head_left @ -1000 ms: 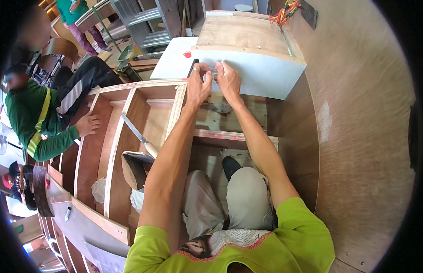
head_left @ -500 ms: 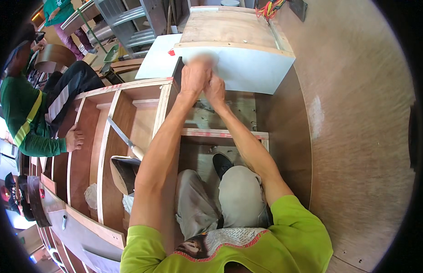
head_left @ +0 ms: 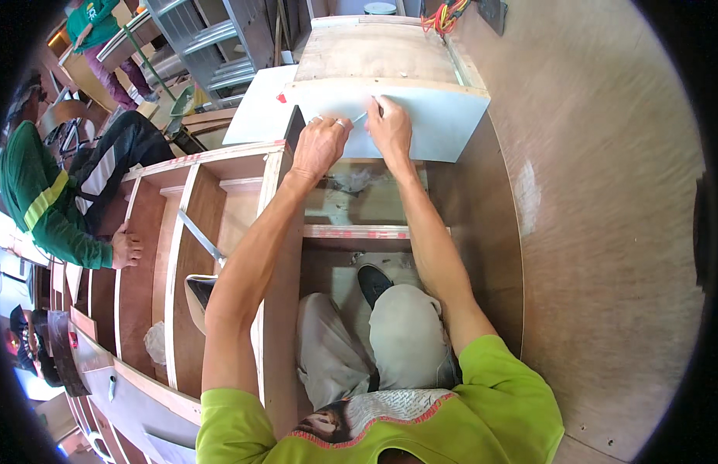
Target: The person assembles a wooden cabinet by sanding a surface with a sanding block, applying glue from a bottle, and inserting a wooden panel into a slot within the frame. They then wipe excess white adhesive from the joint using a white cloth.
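Observation:
Both my hands are raised in front of a white-faced panel (head_left: 444,124) at the end of a wooden box. My right hand (head_left: 391,135) is closed, thumb and forefinger pinched together. From it a thin, pale, stick-like piece (head_left: 360,117) points toward my left hand; its kind is too small to make out. My left hand (head_left: 322,147) is closed with fingers curled, a ring showing on it. Whatever it grips is hidden by the fingers. The two hands are a little apart, the left beside a dark panel edge (head_left: 296,127).
A wooden shelf frame (head_left: 173,271) stands at my left, with a saw blade (head_left: 198,234) lying across it. A co-worker's hand (head_left: 126,247) rests on the frame. At the right rises a large curved wood panel (head_left: 598,232). A ladder (head_left: 212,46) and coiled wires (head_left: 448,17) are farther back.
My hands were together at the panel; now they have parted, the right moving right and the left down and left. The thin pale piece has come into view between them.

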Demonstrator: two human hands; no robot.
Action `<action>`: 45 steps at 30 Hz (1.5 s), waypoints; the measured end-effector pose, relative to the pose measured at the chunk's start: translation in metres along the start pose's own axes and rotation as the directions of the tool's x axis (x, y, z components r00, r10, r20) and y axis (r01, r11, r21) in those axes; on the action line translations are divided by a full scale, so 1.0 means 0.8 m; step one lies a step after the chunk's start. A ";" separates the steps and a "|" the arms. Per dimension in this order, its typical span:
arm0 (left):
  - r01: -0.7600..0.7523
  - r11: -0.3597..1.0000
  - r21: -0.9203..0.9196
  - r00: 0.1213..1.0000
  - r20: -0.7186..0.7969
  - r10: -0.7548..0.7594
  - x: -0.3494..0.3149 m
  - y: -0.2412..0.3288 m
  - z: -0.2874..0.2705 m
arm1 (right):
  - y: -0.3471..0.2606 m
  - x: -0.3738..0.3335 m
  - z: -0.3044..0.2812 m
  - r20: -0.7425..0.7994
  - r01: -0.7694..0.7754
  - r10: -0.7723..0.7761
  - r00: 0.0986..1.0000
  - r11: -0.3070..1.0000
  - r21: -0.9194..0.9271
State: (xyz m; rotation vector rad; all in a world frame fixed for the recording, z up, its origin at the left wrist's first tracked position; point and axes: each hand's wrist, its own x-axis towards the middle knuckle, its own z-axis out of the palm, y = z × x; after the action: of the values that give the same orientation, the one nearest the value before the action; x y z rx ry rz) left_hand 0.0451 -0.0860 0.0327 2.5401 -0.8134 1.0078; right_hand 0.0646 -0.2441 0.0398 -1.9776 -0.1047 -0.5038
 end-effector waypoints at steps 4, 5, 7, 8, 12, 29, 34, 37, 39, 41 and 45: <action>0.253 0.962 -0.101 0.965 0.093 -0.244 0.001 0.002 -0.016 | 0.026 -0.027 0.022 -0.087 0.083 -0.080 0.993 0.996 0.031; 0.373 0.918 -0.135 0.925 0.133 -0.356 0.006 0.006 -0.021 | 0.031 -0.036 0.027 -0.102 0.117 -0.111 0.989 0.991 0.060; 0.262 0.961 -0.086 0.961 -0.068 -0.268 0.018 0.021 -0.023 | 0.034 -0.056 0.040 -0.081 0.039 -0.019 0.997 0.968 0.247; 0.209 0.976 -0.054 0.963 -0.165 -0.215 0.024 0.032 -0.019 | 0.042 -0.061 0.043 -0.066 -0.003 0.026 0.997 0.942 0.337; 0.158 0.987 -0.003 0.986 -0.052 -0.158 0.053 0.052 -0.002 | 0.063 -0.057 0.038 0.011 -0.046 0.047 0.999 0.847 0.530; 0.519 -0.135 -0.844 0.404 0.381 -0.832 -0.025 0.004 0.049 | 0.063 -0.065 0.039 0.112 -0.107 0.058 0.992 0.857 0.504; 0.565 -0.070 -0.822 0.374 0.331 -0.866 -0.045 0.040 0.062 | 0.046 -0.059 0.040 0.342 -0.377 0.189 0.921 0.657 0.652; 0.530 -0.129 -0.838 0.327 0.342 -0.881 -0.051 0.065 0.058 | 0.038 -0.054 0.048 0.490 -0.409 0.166 0.856 0.798 0.443; 0.571 -0.112 -0.813 0.327 0.350 -0.878 -0.052 0.082 0.052 | 0.040 -0.043 0.052 0.559 -0.439 0.203 0.804 0.837 0.328; 0.575 -0.088 -0.814 0.338 0.334 -0.880 -0.055 0.084 0.064 | 0.043 -0.036 0.062 0.537 -0.403 0.188 0.822 0.859 0.316; 0.504 -0.131 -0.854 0.348 0.340 -0.873 -0.063 0.096 0.080 | 0.073 -0.042 0.067 0.414 -0.255 0.110 0.903 0.916 0.311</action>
State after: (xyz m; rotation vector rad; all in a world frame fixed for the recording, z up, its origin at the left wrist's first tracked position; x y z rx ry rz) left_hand 0.0035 -0.1565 -0.0437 1.2384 0.3069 0.3288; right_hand 0.0674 -0.2181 -0.0422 -1.6781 -0.2372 0.0445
